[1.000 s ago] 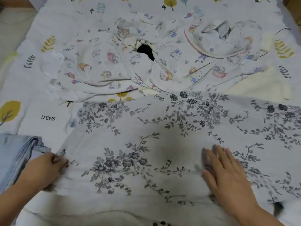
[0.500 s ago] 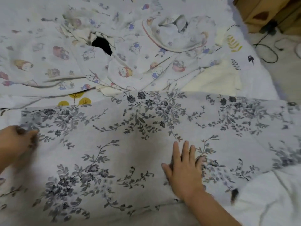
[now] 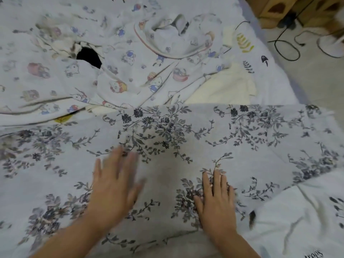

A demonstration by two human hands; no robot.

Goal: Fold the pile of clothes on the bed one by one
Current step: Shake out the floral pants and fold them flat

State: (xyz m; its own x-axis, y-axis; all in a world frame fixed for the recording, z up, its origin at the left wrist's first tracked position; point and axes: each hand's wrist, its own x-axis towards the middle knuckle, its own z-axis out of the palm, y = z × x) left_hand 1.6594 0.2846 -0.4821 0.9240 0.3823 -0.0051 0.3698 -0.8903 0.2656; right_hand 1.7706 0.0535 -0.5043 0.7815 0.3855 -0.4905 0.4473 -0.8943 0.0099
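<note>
A grey garment with a dark floral print [image 3: 186,138] lies spread flat across the near part of the bed. My left hand [image 3: 113,185] lies flat on it with straight fingers, blurred by motion. My right hand [image 3: 216,196] presses flat on it a little to the right, fingers together. Behind it sits a crumpled pile of white clothes with cartoon prints [image 3: 121,67], with something black [image 3: 89,56] showing through a gap. A pale yellow cloth [image 3: 223,88] lies at the pile's right end.
The white bed sheet [image 3: 279,211] with leaf prints shows at the near right and far right. Beyond the bed's right edge is floor with black cables [image 3: 284,47] and brown furniture [image 3: 279,10].
My left hand has let go of the garment's left edge and slid right onto its middle, now flat. The view has shifted right. My right hand stays pressed on the cloth.
</note>
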